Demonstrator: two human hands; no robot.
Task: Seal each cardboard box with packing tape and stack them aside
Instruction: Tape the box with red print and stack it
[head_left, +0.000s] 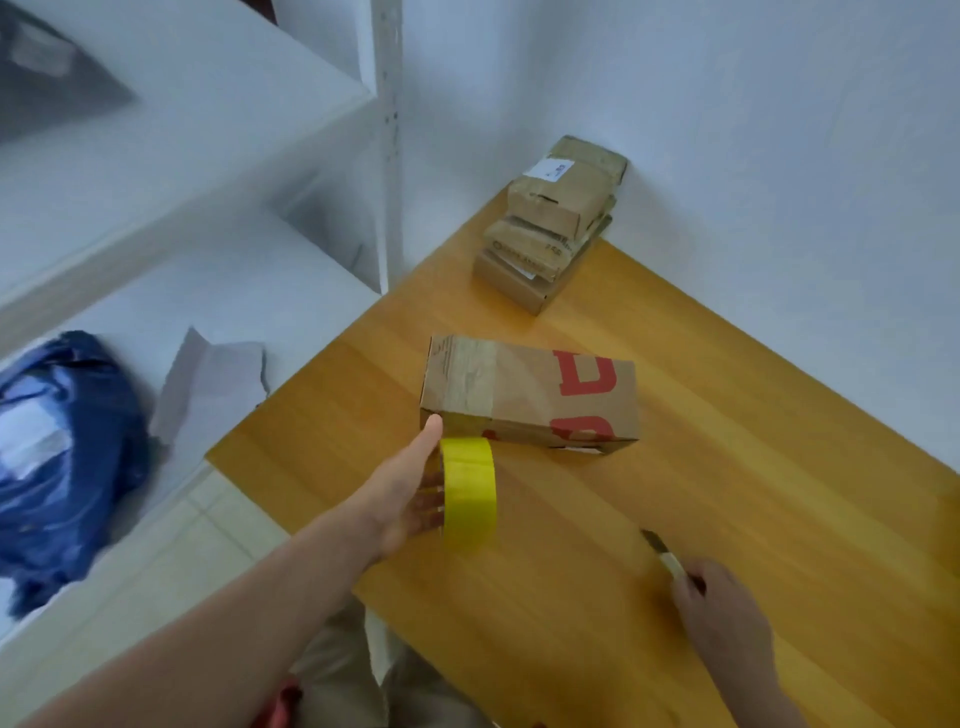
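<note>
The cardboard box (530, 395) lies unbraced mid-table (727, 493). A hard pull on the tape could slide it toward the stack of boxes (550, 223) at the far wall, or wrinkle the strip. The yellow tape roll (470, 493) stands at the box's near-left corner. The left hand (410, 488) reaches forward, fingers hooked through the roll's core, thumb straight against that corner. Near right, the right hand (722, 613) curls round a small cutter (662, 553); its tip points far-left and could nick the table.

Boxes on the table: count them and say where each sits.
5, as far as I can tell: one red-printed box mid-table by the left hand, and four in a stack in the far corner against the wall. Some may be hidden.
</note>
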